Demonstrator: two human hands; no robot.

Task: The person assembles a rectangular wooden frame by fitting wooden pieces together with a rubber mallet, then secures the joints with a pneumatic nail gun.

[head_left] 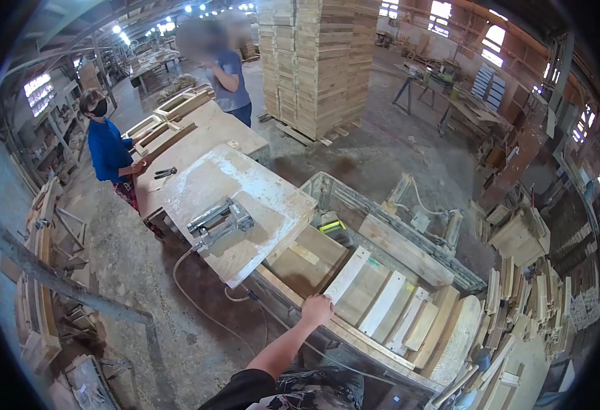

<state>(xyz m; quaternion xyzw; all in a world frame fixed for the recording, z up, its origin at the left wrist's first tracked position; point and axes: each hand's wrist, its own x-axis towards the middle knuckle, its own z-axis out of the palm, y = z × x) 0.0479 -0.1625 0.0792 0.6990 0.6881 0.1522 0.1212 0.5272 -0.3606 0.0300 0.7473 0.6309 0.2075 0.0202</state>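
Note:
My left hand (317,309) reaches out on a bare arm from the bottom of the view and closes on the near end of a pale plank (349,272). The plank lies slanted on top of several boards (399,311) stacked side by side in a low wooden frame (354,335). A power tool (219,223) with a hose (192,295) rests on the dusty white worktable (259,188) to the left of my hand. My right hand is out of view.
A person in a blue shirt (108,147) and another in a grey shirt (230,76) stand by the far benches. A tall lumber stack (317,61) rises behind. Scrap wood piles (539,294) lie at right, timber (40,273) at left.

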